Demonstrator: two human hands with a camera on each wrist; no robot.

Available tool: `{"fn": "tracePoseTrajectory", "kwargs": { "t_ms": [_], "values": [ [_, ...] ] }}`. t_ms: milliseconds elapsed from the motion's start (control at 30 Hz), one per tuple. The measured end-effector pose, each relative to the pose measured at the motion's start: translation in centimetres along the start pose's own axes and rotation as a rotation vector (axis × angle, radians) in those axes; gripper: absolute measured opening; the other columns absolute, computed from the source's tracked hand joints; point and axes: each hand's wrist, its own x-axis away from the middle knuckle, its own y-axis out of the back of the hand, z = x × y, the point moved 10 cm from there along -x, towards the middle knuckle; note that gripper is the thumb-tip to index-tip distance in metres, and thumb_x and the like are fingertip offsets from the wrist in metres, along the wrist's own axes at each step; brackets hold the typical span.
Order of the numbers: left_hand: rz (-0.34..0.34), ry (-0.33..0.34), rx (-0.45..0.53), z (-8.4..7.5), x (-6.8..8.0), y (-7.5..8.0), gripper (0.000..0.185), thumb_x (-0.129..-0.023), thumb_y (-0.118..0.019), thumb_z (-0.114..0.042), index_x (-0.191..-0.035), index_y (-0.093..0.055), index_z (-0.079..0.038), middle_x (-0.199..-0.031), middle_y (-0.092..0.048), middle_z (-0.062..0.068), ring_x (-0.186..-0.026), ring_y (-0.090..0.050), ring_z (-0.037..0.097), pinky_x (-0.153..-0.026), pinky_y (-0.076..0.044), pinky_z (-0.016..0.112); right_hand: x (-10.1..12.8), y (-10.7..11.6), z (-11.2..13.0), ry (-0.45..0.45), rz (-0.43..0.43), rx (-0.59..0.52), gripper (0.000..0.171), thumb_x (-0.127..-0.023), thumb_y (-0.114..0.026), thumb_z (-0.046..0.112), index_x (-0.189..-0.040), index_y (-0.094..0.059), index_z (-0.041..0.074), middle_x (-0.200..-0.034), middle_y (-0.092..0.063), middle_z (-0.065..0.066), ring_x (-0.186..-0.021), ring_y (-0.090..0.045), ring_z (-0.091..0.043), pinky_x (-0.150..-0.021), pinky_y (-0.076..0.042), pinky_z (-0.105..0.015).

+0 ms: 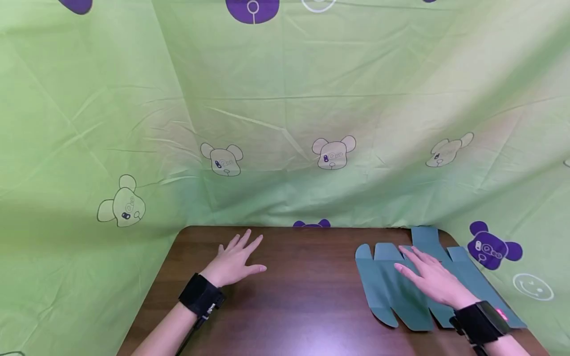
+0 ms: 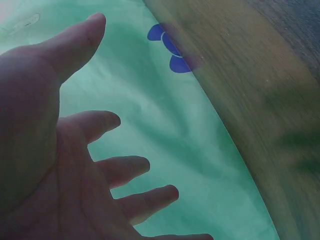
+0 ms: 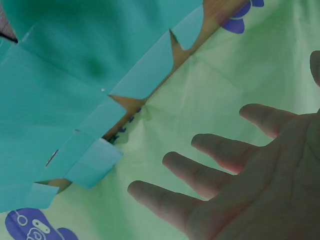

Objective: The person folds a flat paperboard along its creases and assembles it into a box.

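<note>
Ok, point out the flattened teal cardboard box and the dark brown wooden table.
Flattened teal cardboard box (image 1: 408,298): head view, on its left half.
Dark brown wooden table (image 1: 307,291): head view, on its bare top.

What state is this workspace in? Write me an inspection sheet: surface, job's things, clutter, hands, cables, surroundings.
Surface: brown wood-look table, light glare near its front.
Job's things: one teal box sheet, unfolded, flaps spread, at the table's right; small pink mark by its right edge.
Clutter: nothing seen.
Hands: left hand over the table's left side, right hand over the sheet; fingers spread, neither holding anything.
Cables: dark cable beside the left forearm.
Surroundings: green cloth behind and beside, printed with bear heads and smileys.
</note>
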Motion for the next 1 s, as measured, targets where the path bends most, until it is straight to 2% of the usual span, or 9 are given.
{"fn": "tracePoseTrajectory", "kwargs": {
  "t_ms": [167, 300, 400, 500, 600, 700, 833, 1000],
  "values": [
    [0.028, -0.068, -0.037, -3.0, -1.6, -0.8, 0.082, -0.09, -0.058, -0.062, -0.157, -0.028, -0.025, -0.164, -0.017, 0.017, -0.145, -0.024, 0.052, -0.104, -0.021, 0.08, 0.0, -0.2, -3.6, -0.035, 0.01, 0.007, 0.072, -0.102, -0.045, 0.053, -0.149, -0.039, 0.0, -0.145, -0.036, -0.042, -0.129, -0.034, -0.063, -0.097, -0.029, -0.075],
    [0.077, -0.185, -0.09, -7.4, -4.7, -2.9, 0.081, -0.091, -0.053, -0.066, -0.157, -0.027, -0.028, -0.164, -0.016, 0.016, -0.146, -0.024, 0.048, -0.111, -0.021, 0.072, 0.2, -0.6, -8.3, -0.097, 0.023, 0.022, 0.069, -0.104, -0.044, 0.048, -0.143, -0.044, -0.009, -0.138, -0.044, -0.041, -0.125, -0.04, -0.062, -0.096, -0.035, -0.071],
    [0.121, -0.298, -0.136, -11.7, -7.5, -5.6, 0.079, -0.092, -0.052, -0.065, -0.157, -0.028, -0.027, -0.163, -0.019, 0.017, -0.147, -0.025, 0.043, -0.117, -0.023, 0.062, 1.1, -0.7, -11.9, -0.152, 0.034, 0.042, 0.068, -0.104, -0.044, 0.045, -0.14, -0.044, -0.012, -0.134, -0.048, -0.042, -0.122, -0.042, -0.062, -0.093, -0.039, -0.07],
    [0.161, -0.397, -0.176, -16.3, -10.1, -9.0, 0.074, -0.094, -0.053, -0.061, -0.156, -0.032, -0.027, -0.162, -0.024, 0.015, -0.148, -0.028, 0.037, -0.12, -0.026, 0.051, 2.5, -1.0, -14.9, -0.198, 0.047, 0.051, 0.068, -0.104, -0.043, 0.044, -0.138, -0.044, -0.016, -0.132, -0.048, -0.044, -0.12, -0.044, -0.063, -0.093, -0.041, -0.068],
    [0.178, -0.509, -0.224, -21.0, -11.9, -12.5, 0.068, -0.095, -0.055, -0.057, -0.154, -0.038, -0.028, -0.16, -0.031, 0.014, -0.147, -0.033, 0.034, -0.119, -0.031, 0.044, 3.7, -1.6, -16.7, -0.227, 0.068, 0.032, 0.069, -0.105, -0.043, 0.042, -0.135, -0.043, -0.02, -0.129, -0.049, -0.045, -0.119, -0.045, -0.063, -0.092, -0.042, -0.067],
    [0.176, -0.585, -0.28, -24.6, -13.3, -15.8, 0.06, -0.097, -0.055, -0.054, -0.151, -0.043, -0.029, -0.158, -0.036, 0.012, -0.145, -0.037, 0.031, -0.116, -0.035, 0.038, 4.7, -2.5, -17.4, -0.254, 0.081, -0.003, 0.068, -0.104, -0.045, 0.041, -0.134, -0.044, -0.02, -0.128, -0.05, -0.044, -0.119, -0.047, -0.061, -0.093, -0.043, -0.065],
    [0.154, -0.575, -0.372, -25.7, -14.7, -18.4, 0.053, -0.098, -0.052, -0.054, -0.147, -0.047, -0.036, -0.156, -0.04, 0.008, -0.144, -0.039, 0.028, -0.114, -0.038, 0.037, 4.5, -4.6, -16.9, -0.242, 0.107, -0.002, 0.07, -0.099, -0.054, 0.044, -0.134, -0.047, -0.016, -0.13, -0.048, -0.045, -0.119, -0.045, -0.063, -0.094, -0.042, -0.067],
    [0.132, -0.546, -0.463, -26.6, -14.5, -20.5, 0.052, -0.096, -0.05, -0.06, -0.145, -0.045, -0.045, -0.156, -0.041, 0.001, -0.143, -0.039, 0.028, -0.111, -0.041, 0.037, 6.2, -6.4, -17.5, -0.242, 0.18, 0.041, 0.075, -0.091, -0.066, 0.045, -0.135, -0.049, -0.013, -0.129, -0.042, -0.05, -0.118, -0.041, -0.068, -0.091, -0.039, -0.071]
  ]
}}
